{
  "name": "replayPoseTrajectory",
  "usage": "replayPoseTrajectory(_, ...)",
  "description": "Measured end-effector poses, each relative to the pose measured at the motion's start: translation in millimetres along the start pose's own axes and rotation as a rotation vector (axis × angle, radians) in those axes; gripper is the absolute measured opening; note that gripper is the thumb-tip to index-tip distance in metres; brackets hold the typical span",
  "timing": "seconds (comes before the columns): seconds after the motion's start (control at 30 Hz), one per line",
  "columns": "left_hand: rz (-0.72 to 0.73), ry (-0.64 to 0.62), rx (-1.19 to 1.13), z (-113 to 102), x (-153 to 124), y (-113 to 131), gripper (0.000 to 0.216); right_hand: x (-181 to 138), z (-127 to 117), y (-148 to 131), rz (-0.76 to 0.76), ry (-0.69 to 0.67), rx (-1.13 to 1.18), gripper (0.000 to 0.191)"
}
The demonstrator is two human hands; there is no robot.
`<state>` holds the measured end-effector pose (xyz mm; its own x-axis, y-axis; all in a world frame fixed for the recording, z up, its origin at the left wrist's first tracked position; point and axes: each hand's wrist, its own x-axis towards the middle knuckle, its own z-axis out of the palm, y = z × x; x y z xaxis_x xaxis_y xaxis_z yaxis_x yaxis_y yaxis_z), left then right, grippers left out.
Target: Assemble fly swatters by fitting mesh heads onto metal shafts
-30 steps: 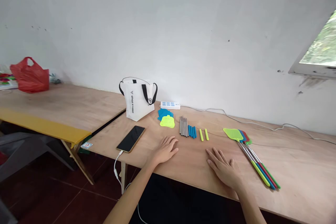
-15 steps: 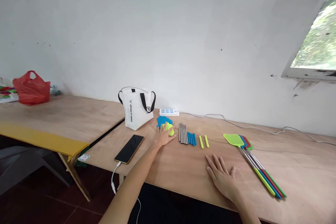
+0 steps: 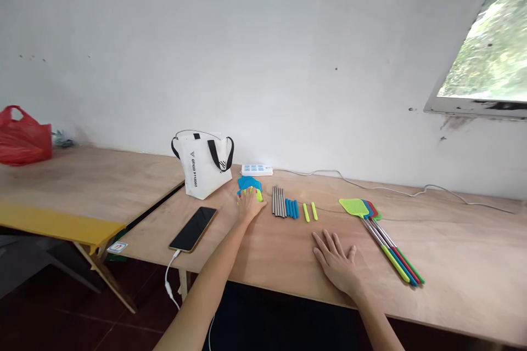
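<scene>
My left hand [image 3: 250, 208] rests on a yellow-green fly swatter head [image 3: 259, 196], covering most of it, its fingers spread. Blue swatter heads [image 3: 249, 182] lie just behind. To its right are several thin metal tubes [image 3: 279, 201] in a row, then short blue handle grips [image 3: 292, 209] and two yellow-green grips [image 3: 310, 212]. My right hand [image 3: 338, 264] lies flat on the table with fingers apart, holding nothing. Beyond it on the right lie whole fly swatters [image 3: 385, 241], fanned together, with yellow-green, blue, red and green heads and handles.
A phone [image 3: 193, 229] on a white cable lies left of my left arm. Behind it stands a white tote bag [image 3: 206, 167]. A power strip [image 3: 257, 170] sits by the wall, its grey cord [image 3: 373, 187] running right. A red plastic bag [image 3: 27, 140] is on the far-left table.
The view has turned slightly right, so everything appears further left. My left hand's fingers now cover more of the yellow-green swatter head. My right hand stays flat on the table.
</scene>
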<state>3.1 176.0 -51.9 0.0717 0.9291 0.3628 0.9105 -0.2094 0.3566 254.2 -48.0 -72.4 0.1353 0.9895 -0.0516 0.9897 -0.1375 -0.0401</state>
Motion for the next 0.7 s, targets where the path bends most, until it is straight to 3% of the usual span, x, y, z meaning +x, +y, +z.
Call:
replayPoseTrajectory(0.23,0.010,-0.069,-0.095,-14.2,-32.2,-8.6,0.068,0.9,4.0,1.3,0.000,0.024,0.003,0.058)
replayPoseTrajectory(0.3,0.062,-0.112,-0.127,-26.5,-53.1,-20.2,0.068,1.7,7.1,2.0,0.005,0.032,0.001,0.058)
replayPoseTrajectory(0.47,0.413,-0.335,-0.231,-77.2,-113.1,-63.1,0.063,2.1,12.5,1.0,0.003,0.044,-0.011,0.058)
replayPoseTrajectory(0.57,0.427,-0.383,-0.201,-102.4,-134.1,-78.2,0.067,4.4,7.7,-1.4,0.011,0.031,-0.012,0.058)
replayPoseTrajectory(0.7,0.403,-0.427,-0.189,-111.5,-134.4,-75.6,0.069,19.1,-14.9,-7.4,0.002,-0.034,0.012,0.060)
